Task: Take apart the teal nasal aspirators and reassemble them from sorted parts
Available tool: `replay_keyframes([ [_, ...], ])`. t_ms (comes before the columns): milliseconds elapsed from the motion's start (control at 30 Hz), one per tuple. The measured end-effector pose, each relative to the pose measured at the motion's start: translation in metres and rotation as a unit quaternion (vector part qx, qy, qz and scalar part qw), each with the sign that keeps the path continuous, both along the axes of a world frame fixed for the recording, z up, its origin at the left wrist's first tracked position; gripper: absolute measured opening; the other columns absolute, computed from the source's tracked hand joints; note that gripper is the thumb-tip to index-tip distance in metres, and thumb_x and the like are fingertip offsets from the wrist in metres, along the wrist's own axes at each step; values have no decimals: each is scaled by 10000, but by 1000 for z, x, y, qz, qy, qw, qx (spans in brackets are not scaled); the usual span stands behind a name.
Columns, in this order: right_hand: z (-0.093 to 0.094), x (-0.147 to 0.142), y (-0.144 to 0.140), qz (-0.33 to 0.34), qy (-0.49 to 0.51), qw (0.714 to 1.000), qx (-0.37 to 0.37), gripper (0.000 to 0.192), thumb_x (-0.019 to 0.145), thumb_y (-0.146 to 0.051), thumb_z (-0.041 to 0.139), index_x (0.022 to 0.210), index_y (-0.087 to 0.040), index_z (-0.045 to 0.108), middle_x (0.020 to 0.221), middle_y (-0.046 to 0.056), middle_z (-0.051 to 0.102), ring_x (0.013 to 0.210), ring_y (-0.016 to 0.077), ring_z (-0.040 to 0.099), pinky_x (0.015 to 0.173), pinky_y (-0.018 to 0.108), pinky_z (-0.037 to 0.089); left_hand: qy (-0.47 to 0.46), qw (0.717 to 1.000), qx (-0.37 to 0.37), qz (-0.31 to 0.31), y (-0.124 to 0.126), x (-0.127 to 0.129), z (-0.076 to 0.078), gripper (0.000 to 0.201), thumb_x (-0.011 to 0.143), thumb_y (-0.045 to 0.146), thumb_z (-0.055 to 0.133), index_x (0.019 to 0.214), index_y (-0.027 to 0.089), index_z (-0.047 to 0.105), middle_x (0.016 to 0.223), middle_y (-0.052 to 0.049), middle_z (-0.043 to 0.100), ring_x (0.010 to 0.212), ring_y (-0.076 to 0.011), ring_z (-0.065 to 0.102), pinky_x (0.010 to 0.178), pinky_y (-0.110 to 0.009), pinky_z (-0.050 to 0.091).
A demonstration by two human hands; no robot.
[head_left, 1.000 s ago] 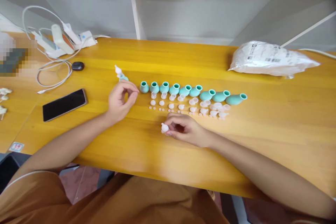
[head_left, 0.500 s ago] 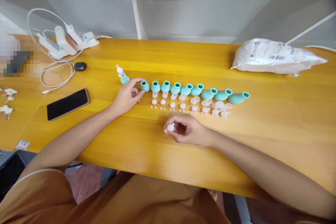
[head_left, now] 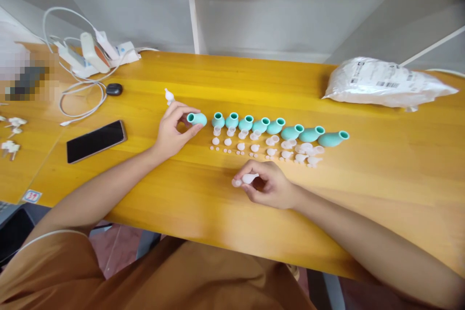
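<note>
My left hand grips a teal rubber bulb at the left end of a row, its round mouth tipped to the left. In my right hand, close to the front of the table, is a white nasal-aspirator-like nozzle with a clear piece at its wide end. Beside my left hand runs a row of more teal bulbs, mouths up or tilted. In front of them lie clear cups, white nozzles and tiny discs. Behind my left hand stands an assembled aspirator, its lower part hidden.
A phone lies left of my left forearm. Further back are a black earbud-like case, a white cable and a power strip with chargers. A silvery plastic package rests at the back right. Small white parts lie far left.
My left hand has closed on the end bulb and tipped its mouth to the left. In my right hand the nozzle has turned, its narrow tip now pointing right.
</note>
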State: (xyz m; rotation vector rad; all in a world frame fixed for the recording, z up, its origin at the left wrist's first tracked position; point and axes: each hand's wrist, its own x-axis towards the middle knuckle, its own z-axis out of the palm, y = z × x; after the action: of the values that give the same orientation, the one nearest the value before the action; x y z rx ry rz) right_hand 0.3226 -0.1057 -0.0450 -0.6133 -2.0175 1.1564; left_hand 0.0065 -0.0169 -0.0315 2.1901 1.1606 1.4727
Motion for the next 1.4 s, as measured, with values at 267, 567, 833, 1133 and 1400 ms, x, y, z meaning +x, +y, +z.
replay_keyframes([
  [267, -10, -1, 2, -36, 43, 998, -38, 141, 1013, -220, 744, 1093, -241, 630, 1053, 96, 862, 820, 181, 817, 664, 259, 642, -105, 988, 6, -117, -13, 9, -4, 312, 1001, 401, 816, 1063, 237, 558, 1340, -108, 696, 1069, -234, 805, 948, -445, 677],
  [567, -8, -1, 2, -42, 76, 996, -35, 122, 1094, -251, 697, 1184, -253, 613, 1058, 80, 827, 706, 137, 728, 606, 240, 573, 40, 961, -129, -240, -46, 13, 6, 227, 1011, 303, 807, 895, 200, 642, 990, -60, 825, 898, -172, 796, 788, -280, 586],
  [833, -7, 2, 4, -57, 56, 997, -3, 124, 1110, -330, 721, 1211, -268, 683, 1015, 55, 794, 730, 160, 708, 591, 253, 543, 162, 895, -293, -294, -61, 27, 15, 298, 976, 451, 831, 1024, 189, 697, 818, 16, 706, 689, -127, 591, 645, -240, 432],
  [1133, -4, 1, 5, -57, 48, 997, 7, 149, 1118, -306, 699, 1260, -261, 694, 1045, 64, 795, 769, 166, 728, 619, 261, 576, 40, 881, -299, -365, -42, 25, 8, 363, 962, 506, 870, 1179, 221, 812, 1187, -94, 740, 1075, -224, 699, 973, -357, 539],
  [1400, -7, -1, 4, -60, 42, 997, 27, 116, 1087, -279, 721, 1191, -267, 670, 976, 44, 751, 723, 160, 688, 534, 243, 500, 12, 861, -383, -334, -47, 26, 3, 497, 977, 625, 812, 1211, 201, 697, 1056, -40, 666, 896, -182, 621, 768, -295, 477],
])
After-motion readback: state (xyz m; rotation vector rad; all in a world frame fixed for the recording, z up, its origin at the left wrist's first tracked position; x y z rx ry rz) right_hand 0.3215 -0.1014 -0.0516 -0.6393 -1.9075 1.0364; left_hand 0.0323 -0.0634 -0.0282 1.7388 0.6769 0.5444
